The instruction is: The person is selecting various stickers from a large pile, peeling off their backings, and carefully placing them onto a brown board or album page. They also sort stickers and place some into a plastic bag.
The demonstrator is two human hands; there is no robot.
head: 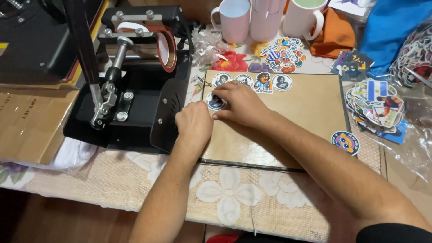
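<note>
A brown board (297, 112) lies on the table with a row of round and shaped stickers (263, 82) along its far left edge. My left hand (193, 123) and my right hand (240, 103) meet over one round sticker (215, 102) at the board's left side. Fingers of both hands press on or pinch that sticker, which is partly hidden by them.
A black mug press (130, 76) with a lever stands left of the board. White mugs (236, 18) stand at the back. Piles of loose stickers (378, 105) lie right and behind, one round sticker (345, 142) by the board's right edge. Cardboard (27, 121) sits far left.
</note>
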